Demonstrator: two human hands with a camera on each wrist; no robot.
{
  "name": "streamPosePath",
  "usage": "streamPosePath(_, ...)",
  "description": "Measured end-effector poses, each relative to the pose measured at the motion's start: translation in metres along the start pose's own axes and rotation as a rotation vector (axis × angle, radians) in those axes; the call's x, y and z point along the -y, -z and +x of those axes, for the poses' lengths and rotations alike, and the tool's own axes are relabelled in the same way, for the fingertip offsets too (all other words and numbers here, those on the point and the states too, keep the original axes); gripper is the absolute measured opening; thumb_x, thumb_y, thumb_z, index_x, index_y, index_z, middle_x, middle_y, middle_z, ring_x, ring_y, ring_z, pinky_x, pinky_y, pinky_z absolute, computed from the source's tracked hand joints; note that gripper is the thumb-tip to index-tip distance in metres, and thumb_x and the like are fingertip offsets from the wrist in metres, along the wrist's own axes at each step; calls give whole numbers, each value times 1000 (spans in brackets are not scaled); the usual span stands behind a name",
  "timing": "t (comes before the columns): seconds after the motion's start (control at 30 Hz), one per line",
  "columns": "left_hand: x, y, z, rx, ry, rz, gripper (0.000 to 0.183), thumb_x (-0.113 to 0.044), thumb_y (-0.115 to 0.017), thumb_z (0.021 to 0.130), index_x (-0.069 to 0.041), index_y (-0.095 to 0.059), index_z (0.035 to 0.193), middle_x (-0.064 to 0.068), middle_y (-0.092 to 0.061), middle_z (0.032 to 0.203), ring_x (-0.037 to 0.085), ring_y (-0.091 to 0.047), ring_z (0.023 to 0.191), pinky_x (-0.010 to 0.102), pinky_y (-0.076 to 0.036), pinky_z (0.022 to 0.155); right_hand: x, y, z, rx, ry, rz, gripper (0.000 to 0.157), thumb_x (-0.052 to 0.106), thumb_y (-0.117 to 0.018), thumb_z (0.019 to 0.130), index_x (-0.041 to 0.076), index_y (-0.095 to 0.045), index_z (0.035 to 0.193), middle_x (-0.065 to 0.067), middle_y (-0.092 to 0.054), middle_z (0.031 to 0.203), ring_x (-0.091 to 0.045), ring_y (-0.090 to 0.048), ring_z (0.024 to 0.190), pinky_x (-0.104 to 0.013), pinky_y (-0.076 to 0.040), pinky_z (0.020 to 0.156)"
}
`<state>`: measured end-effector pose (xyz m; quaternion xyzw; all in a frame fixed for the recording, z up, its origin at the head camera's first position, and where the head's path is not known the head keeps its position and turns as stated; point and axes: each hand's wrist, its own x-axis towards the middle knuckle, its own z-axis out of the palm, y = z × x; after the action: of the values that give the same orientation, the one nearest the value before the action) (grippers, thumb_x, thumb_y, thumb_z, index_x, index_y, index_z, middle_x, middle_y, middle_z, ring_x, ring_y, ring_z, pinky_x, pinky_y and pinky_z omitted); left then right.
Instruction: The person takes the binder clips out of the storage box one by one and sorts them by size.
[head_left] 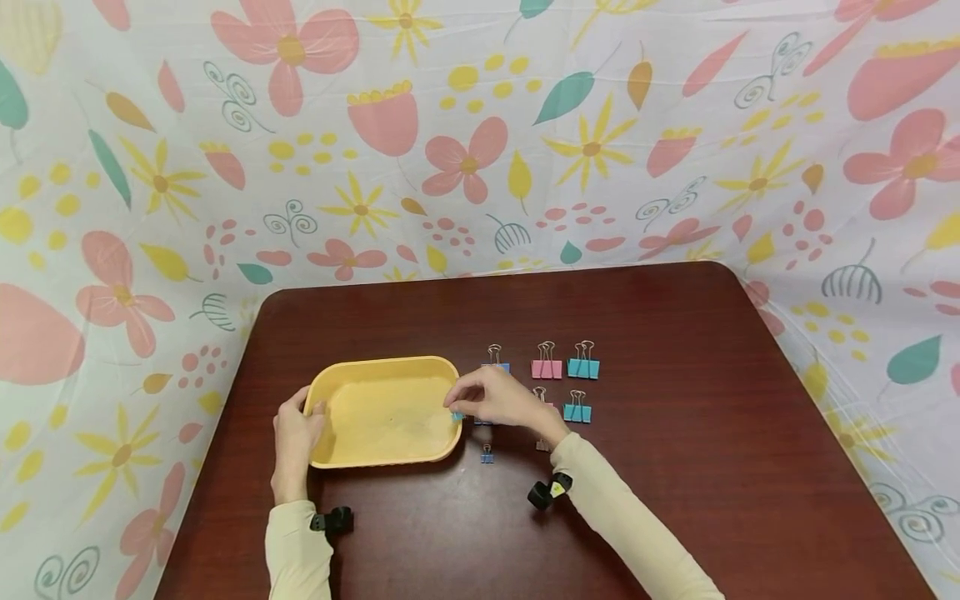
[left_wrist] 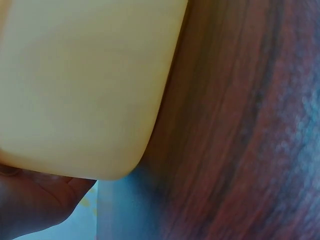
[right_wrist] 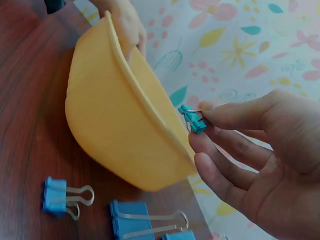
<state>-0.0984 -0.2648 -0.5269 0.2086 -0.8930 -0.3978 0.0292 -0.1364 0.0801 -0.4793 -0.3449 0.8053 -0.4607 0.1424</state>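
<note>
My left hand grips the left end of a yellow plastic basin, thumb inside the rim and fingers outside. The basin's bare inside faces up in the head view. At its right rim my right hand pinches a small teal binder clip by its wire handles between thumb and fingers. To the right of the basin, a small blue binder clip and a larger blue one lie on the table. The left wrist view has mostly the basin's outer wall.
More binder clips lie in rows: a large blue one, a large pink one, a large teal one, a medium teal one and a small pink one. My right hand and wrist partly cover some. Patterned cloth hangs behind the table.
</note>
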Motion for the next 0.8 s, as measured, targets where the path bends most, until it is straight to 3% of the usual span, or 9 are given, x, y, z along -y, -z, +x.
streamPosePath(0.33, 0, 3, -2, 20, 32, 5, 42, -12, -56, 101, -2, -57, 142, 32, -60, 134, 44, -64, 112, 54, -57, 86, -6, 15, -28, -32, -85, -33, 9, 11, -72, 94, 13, -79, 99, 5, -77, 96, -5, -69, 83, -26, -58, 77)
streamPosePath(0.5, 1, 3, -2, 35, 41, 4, 43, -12, -56, 101, -2, -55, 143, 32, -59, 135, 43, -64, 113, 54, -56, 87, -8, 24, -39, -28, -118, -33, 11, 11, -72, 95, 9, -78, 103, 0, -78, 100, -7, -69, 87, -27, -57, 81)
streamPosePath(0.8, 1, 1, 1, 33, 31, -1, 43, -13, -56, 102, -4, -56, 143, 30, -61, 134, 42, -64, 111, 52, -57, 84, -21, 39, -69, -106, -102, -80, 10, 11, -74, 93, 13, -78, 102, 1, -77, 95, -9, -57, 66, -24, -49, 62)
